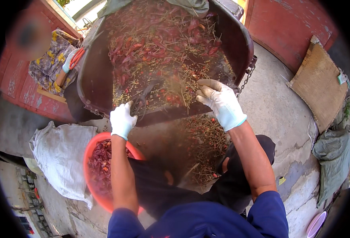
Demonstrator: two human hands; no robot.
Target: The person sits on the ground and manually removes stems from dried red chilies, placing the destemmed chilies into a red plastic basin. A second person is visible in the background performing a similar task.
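My left hand (122,121), in a white glove, is at the near edge of a dark metal cart bed (246,43). Its thumb and forefinger stand apart, with nothing visible in them. Beside it a dark, blurred piece (145,95) lies over the bed floor. My right hand (219,104), gloved too, hangs over the near right corner with fingers bent and spaced. Just left of its fingertips are blurred dry stems (179,89); I see no firm hold on them. Dried red chilies (143,47) mixed with stems and pale seeds cover the bed.
An orange-red basin (88,174) of dark red chilies sits by my left leg, beside a white sack (61,154). Stems and debris (206,146) are heaped between my legs. Another person's gloved hand (69,60) holds orange-handled scissors (77,57) at left. A woven mat (318,79) leans at right.
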